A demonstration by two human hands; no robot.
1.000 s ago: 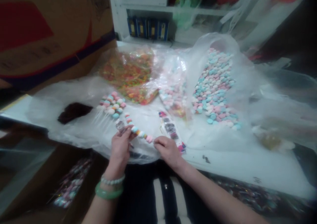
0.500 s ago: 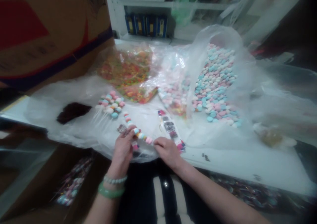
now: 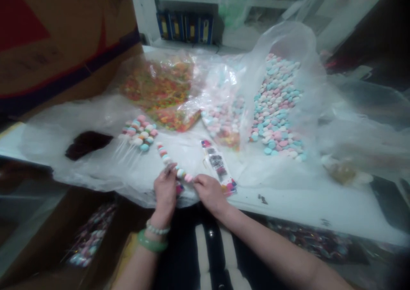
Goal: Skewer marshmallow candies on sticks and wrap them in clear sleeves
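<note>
My right hand (image 3: 209,194) is closed in a pinch at the near end of a candy skewer (image 3: 181,172), beside its pink end piece. Its soft-looking pieces are pink, white, yellow and blue. My left hand (image 3: 165,189) has its fingers closed around the skewer's other end, with a bead bracelet and green bangle at the wrist. Just beyond the left fingertips lies another row of threaded candies (image 3: 162,152); whether it joins the held skewer is unclear. Several finished candy skewers (image 3: 139,132) lie bunched to the left, white sticks toward me. A printed wrapper strip (image 3: 219,168) lies to the right.
Clear bags of orange-green candies (image 3: 163,89) and pastel candies (image 3: 278,106) cover the table's back. A dark cloth-like item (image 3: 88,144) lies left. A large cardboard box (image 3: 64,38) stands back left. Below the edge, an open box holds candy skewers (image 3: 91,236).
My left hand has shifted slightly right, closer to the right hand, and its grip has moved along the candies. The whole view has shifted a little.
</note>
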